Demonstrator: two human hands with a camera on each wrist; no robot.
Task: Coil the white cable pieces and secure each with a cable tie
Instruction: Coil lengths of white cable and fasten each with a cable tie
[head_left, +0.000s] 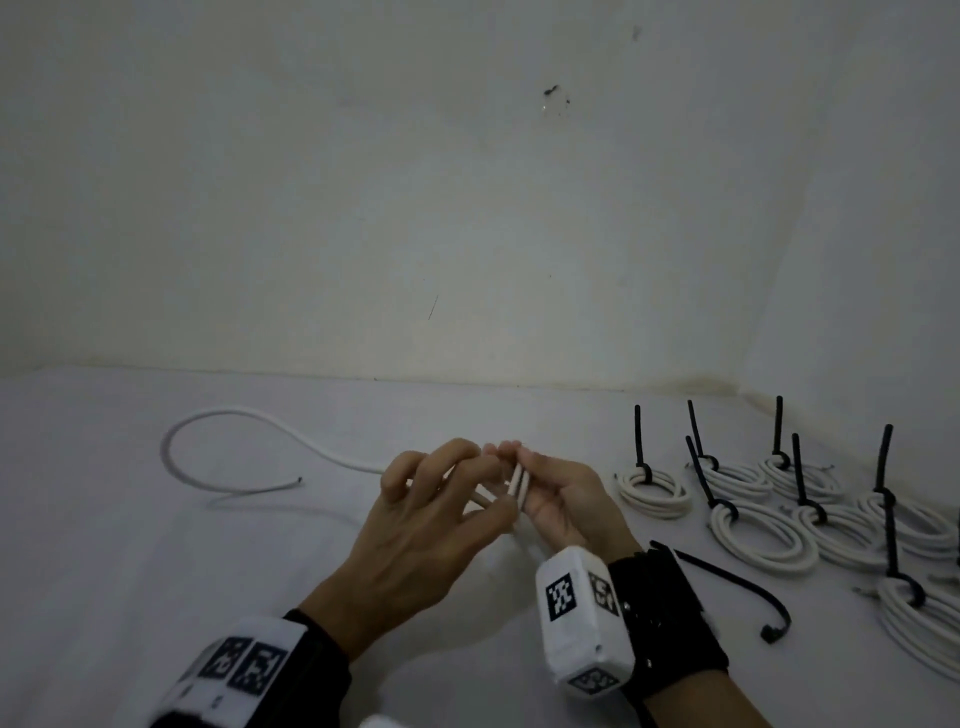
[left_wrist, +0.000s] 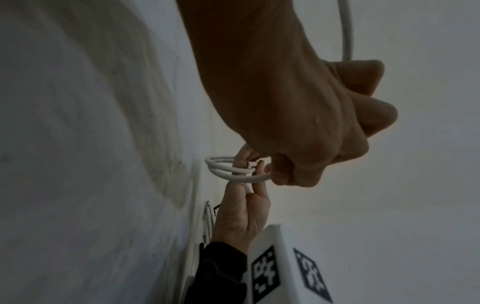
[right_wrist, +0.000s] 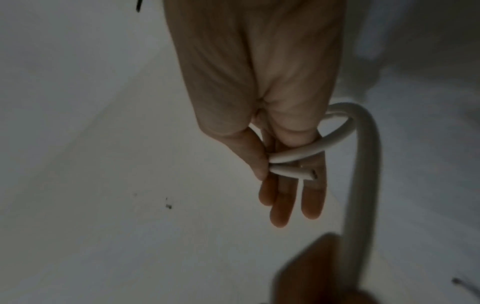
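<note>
White cable (head_left: 228, 431) loops between both hands, right hand (head_left: 558, 499) pinching it, left hand (head_left: 415, 540) fingers curled around; seven tied coils (head_left: 654, 486) at three o'clock, one loose tie (head_left: 737, 582), white tabletop (head_left: 156, 545).

White round-sheathed cable piece (head_left: 228, 423): partly coiled; a few small loops (left_wrist: 235, 170) held upright between both hands above the middle of the white table (head_left: 130, 545), one cut end (right_wrist: 310, 174) showing at the loops. Its free tail lies on the table toward the far left, curving in one wide open bend, the other cut end pointing right.

Finished white cable coils (head_left: 761, 535): several, flat on the table at the right side, close together, some touching. Each bound by a black cable tie, tails standing upright.

Loose black plastic cable tie (head_left: 737, 587): unfastened, lying flat near the front right, beside the coils.
</note>
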